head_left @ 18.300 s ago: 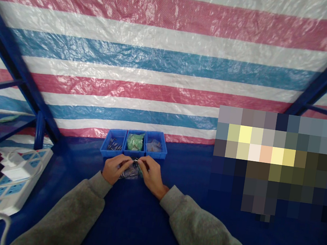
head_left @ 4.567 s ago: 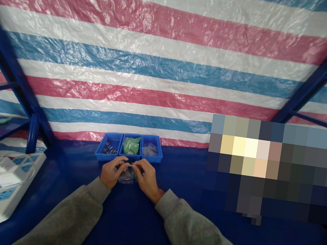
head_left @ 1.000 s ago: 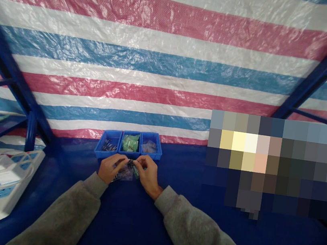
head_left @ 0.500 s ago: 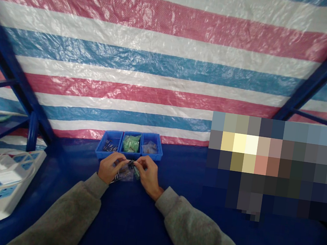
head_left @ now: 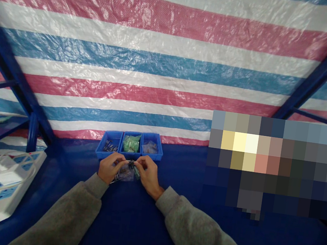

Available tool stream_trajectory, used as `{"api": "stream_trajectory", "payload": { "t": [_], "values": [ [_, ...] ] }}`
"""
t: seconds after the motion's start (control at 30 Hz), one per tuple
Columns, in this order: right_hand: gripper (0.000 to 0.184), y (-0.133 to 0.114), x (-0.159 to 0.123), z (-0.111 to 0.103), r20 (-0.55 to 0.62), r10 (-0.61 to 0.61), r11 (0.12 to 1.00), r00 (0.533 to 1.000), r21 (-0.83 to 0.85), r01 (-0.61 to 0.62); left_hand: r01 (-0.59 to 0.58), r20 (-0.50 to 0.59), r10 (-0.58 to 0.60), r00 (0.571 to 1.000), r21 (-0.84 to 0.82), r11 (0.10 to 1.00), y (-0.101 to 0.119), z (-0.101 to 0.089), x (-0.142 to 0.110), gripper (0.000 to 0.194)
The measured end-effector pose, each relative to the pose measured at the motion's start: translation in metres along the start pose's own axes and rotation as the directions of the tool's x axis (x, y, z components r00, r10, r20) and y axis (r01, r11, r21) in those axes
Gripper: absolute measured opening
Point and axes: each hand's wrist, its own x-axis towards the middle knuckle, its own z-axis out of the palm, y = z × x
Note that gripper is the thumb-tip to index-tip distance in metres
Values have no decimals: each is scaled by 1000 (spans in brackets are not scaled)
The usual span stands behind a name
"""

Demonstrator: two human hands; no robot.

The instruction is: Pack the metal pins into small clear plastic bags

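Note:
My left hand (head_left: 111,168) and my right hand (head_left: 147,176) meet just in front of the blue bins, fingertips pinched close together. Between them is a small dark piece (head_left: 131,164), too small to name, which both hands seem to grip. Below the fingers a clear plastic bag (head_left: 126,175) lies on the blue table, with small metal parts (head_left: 115,179) by my left hand. A greenish packet (head_left: 136,172) shows beside my right fingers. The left bin (head_left: 103,140) holds loose metal pieces, the middle bin a green packet (head_left: 131,144), the right bin clear bags (head_left: 149,147).
A white power strip (head_left: 19,195) with plugs and cables lies at the left on the blue table (head_left: 137,224). Blue metal frame posts (head_left: 32,132) rise at both sides. Striped plastic sheeting (head_left: 159,65) hangs behind. A blurred-out patch covers the right side.

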Motion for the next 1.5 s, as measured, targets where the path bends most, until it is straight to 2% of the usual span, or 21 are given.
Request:
{"api": "stream_trajectory", "payload": {
  "t": [0.4, 0.63, 1.07, 1.5],
  "values": [
    [15, 1, 0, 1, 12, -7, 1000, 1000, 6, 7, 4, 51, -5, 999, 34, 999, -3, 0, -1, 18],
    [15, 1, 0, 0, 26, -16, 1000, 1000, 13, 16, 25, 32, -26, 999, 21, 999, -1, 1, -1, 17],
    [18, 0, 0, -1, 38, -44, 999, 998, 0, 44, 58, 70, -58, 996, 10, 998, -4, 2, -3, 15],
    [22, -2, 0, -3, 35, -59, 998, 998, -24, 60, 16, 76, -15, 997, -12, 1000, 1, 1, -2, 16]
  ]
}}
